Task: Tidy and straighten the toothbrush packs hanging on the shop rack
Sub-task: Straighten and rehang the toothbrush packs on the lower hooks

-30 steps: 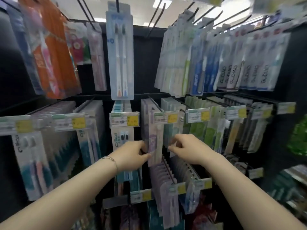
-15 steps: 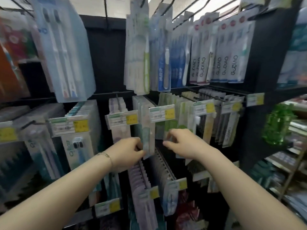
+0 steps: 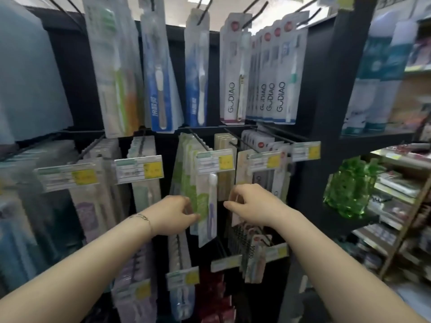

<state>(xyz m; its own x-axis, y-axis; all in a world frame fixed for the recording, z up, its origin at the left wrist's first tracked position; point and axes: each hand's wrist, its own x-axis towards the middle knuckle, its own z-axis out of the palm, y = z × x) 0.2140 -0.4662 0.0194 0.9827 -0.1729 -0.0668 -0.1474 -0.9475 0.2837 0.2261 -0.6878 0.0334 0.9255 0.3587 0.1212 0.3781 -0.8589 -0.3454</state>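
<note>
Pinched green toothbrush pack (image 3: 203, 206) below the price tag (image 3: 214, 162) with left hand (image 3: 173, 215), beige pack (image 3: 240, 176) with right hand (image 3: 254, 205); lower packs (image 3: 254, 262) left untidied.

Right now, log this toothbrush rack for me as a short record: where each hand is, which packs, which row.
left hand: grips the left edge of the green pack
right hand: fingers curled on the pale pack on the next hook
row: middle, under the price tags
green pack: front of its hook, lower end skewed
above: GUDIAO packs hanging
</note>
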